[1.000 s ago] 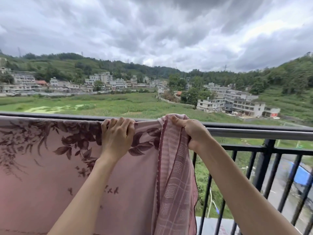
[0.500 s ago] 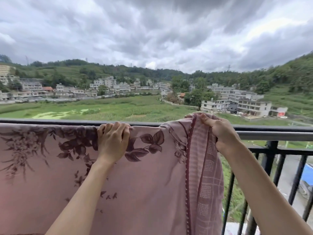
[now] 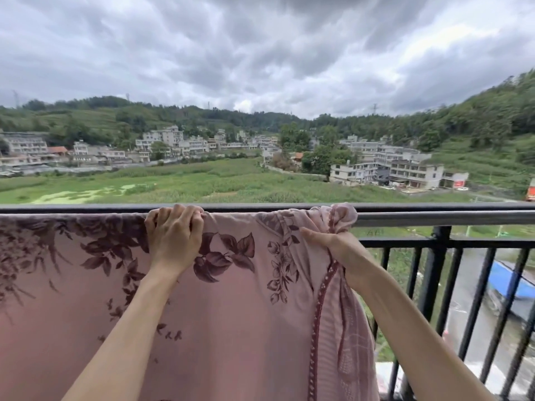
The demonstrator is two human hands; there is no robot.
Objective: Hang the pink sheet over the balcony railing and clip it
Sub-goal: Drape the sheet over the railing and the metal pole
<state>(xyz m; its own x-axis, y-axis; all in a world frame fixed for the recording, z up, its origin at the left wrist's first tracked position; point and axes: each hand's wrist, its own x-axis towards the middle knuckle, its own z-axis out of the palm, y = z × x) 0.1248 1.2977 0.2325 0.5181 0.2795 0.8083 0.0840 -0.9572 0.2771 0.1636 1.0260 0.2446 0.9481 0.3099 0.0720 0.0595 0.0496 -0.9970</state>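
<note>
Beyond the balcony, fields, pale buildings and grey cloud. The pink floral sheet (image 3: 231, 299) hangs over the railing (image 3: 434, 218), filling seven to nine o'clock. The left hand (image 3: 173, 235) curls over its top fold, likely pinning it; the right hand (image 3: 333, 247) grips the bunched edge, probably to spread it. No clip or container shows.
</note>
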